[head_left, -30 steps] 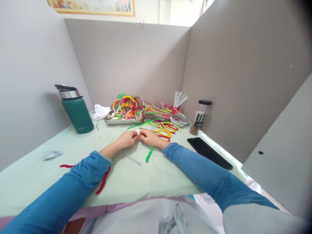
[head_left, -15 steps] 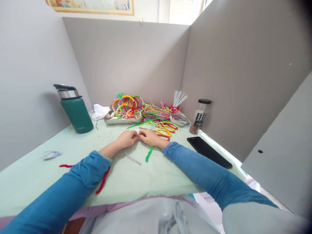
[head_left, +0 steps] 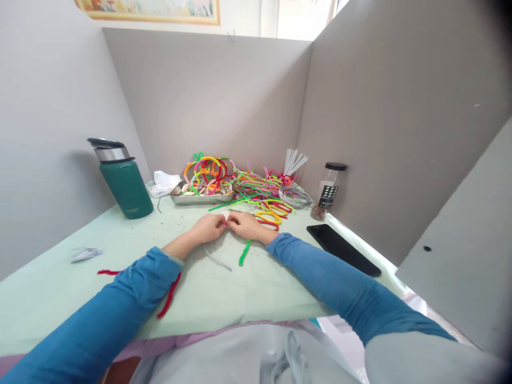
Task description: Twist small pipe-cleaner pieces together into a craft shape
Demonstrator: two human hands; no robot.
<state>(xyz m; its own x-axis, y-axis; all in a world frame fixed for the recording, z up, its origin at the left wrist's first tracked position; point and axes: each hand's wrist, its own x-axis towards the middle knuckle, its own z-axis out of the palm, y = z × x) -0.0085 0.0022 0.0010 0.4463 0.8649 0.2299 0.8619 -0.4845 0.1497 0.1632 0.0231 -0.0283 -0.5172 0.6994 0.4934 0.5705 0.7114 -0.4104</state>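
Observation:
My left hand [head_left: 209, 228] and my right hand [head_left: 245, 224] meet over the middle of the table, fingertips pinched together. Whatever sits between the fingers is too small and hidden to name; a bit of white shows just beyond the fingertips. A short green pipe cleaner [head_left: 244, 253] lies below my right wrist. Near my left wrist is a thin grey wire [head_left: 217, 260]. A red pipe cleaner [head_left: 169, 296] passes beneath my left sleeve. Yellow and red bent pipe cleaners [head_left: 269, 214] lie beside my right hand.
Behind the hands stand a metal tray [head_left: 202, 199] with colourful hoops and a heap of pipe cleaners [head_left: 256, 184]. A coil of grey wire [head_left: 295, 197], a clear jar [head_left: 327, 192] and a black phone [head_left: 343, 249] are at right. At left are a green bottle [head_left: 127, 186] and crumpled tissue [head_left: 165, 184].

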